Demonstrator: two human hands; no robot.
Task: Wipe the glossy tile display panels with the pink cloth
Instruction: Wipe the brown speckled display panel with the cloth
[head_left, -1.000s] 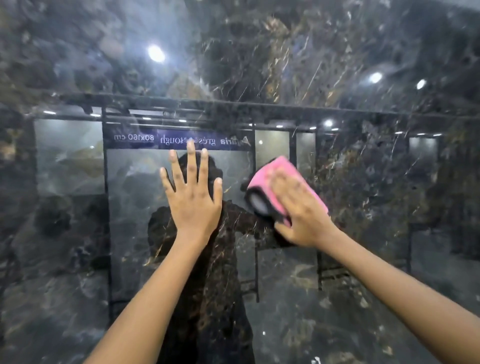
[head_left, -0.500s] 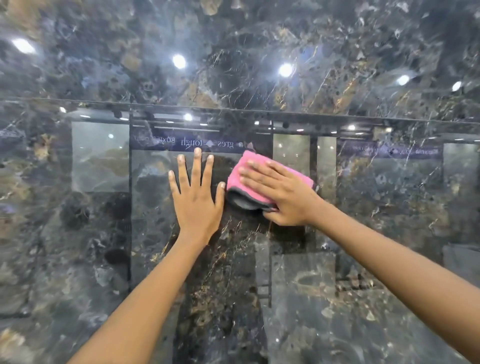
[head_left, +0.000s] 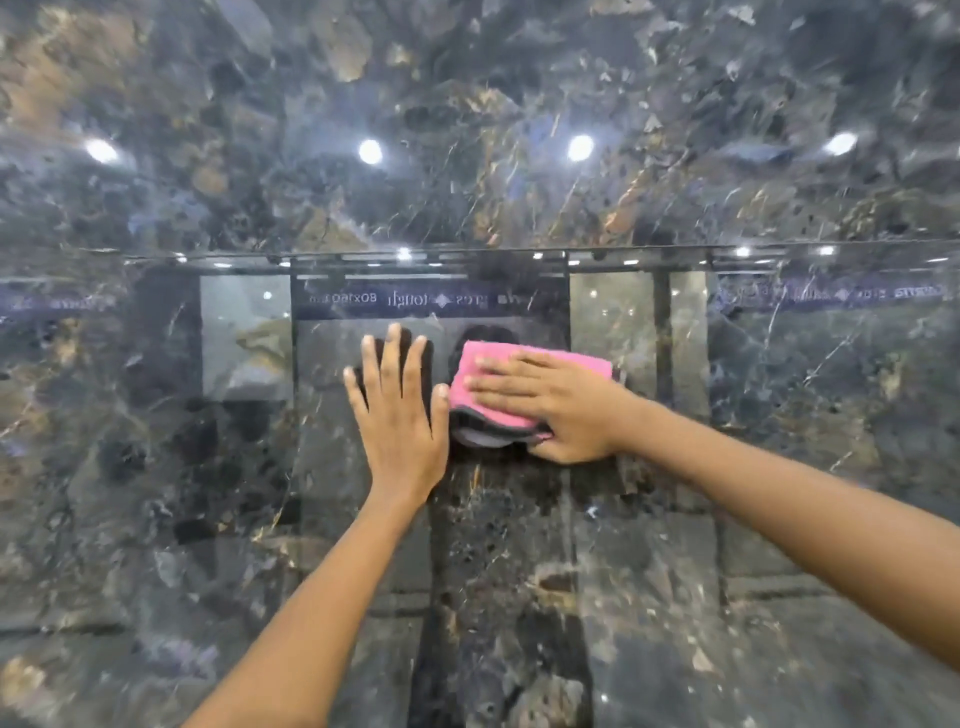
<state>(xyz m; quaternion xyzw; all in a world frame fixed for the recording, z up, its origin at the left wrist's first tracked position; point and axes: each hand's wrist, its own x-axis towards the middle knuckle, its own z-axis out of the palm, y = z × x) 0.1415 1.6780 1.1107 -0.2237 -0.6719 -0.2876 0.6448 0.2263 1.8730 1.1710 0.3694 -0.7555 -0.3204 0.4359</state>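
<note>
**Cloth pressed flat, mid-panel**

Pink cloth, folded, flat against the glossy tile panel, just under the reflected signage strip. Pinned there by the right hand, fingers straight and spread over it. Left hand just beside, palm flat on bare tile, fingers splayed. Likely risks: fresh fingerprints from that bracing palm; streaks if the fold slips loose under uneven pressure.

Lights: row of round ceiling spots mirrored as white glare.
Reflected rack: dark frame bar, horizontal, across mid-view.
Reflected banner: blue strip, mirrored lettering, partly legible.
Reflected displays: pale slabs flanking the centre.
</note>
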